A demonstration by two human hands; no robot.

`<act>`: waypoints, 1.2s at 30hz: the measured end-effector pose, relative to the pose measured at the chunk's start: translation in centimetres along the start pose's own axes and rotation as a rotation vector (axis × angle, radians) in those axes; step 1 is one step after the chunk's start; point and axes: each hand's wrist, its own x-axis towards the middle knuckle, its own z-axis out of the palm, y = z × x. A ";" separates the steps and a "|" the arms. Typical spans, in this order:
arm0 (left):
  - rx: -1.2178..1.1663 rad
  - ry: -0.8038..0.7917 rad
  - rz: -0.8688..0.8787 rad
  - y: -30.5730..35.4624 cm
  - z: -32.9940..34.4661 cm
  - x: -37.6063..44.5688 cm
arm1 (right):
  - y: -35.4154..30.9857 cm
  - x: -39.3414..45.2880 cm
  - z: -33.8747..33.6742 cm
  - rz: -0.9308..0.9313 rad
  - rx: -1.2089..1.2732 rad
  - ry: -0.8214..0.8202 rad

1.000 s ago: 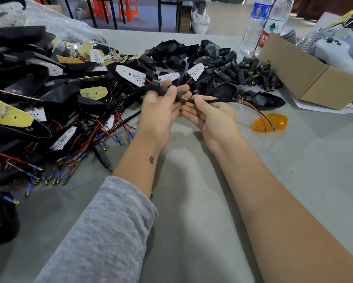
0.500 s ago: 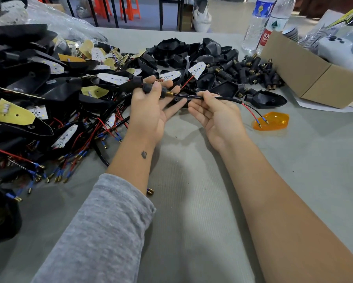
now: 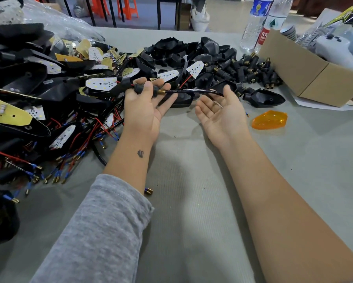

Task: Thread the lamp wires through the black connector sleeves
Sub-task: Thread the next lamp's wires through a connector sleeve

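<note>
Sleeve (image 3: 143,89), black, brass-tipped, pinched in left hand (image 3: 145,111) | wire (image 3: 194,91) ran rightward to right hand (image 3: 220,113), palm up, fingers loosely open | amber lens (image 3: 269,120) beside.

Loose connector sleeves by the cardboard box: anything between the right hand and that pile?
Nothing visible blocks it. The right hand lies palm-up, open, just short of the loose connector sleeves; only a black lamp housing sits slightly to the side.

Bright, even overhead light, no harsh glare. Soft shadows under both forearms on grey table (image 3: 192,231). Wide-angle bend strong at edges; far bg stretched. Center sharp, slight softness on black pile (image 3: 12,82) at left edge.
</note>
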 end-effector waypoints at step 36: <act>-0.156 0.220 -0.110 -1.0 1.2 -1.3 | -1.3 0.7 -1.3 -0.202 0.131 0.147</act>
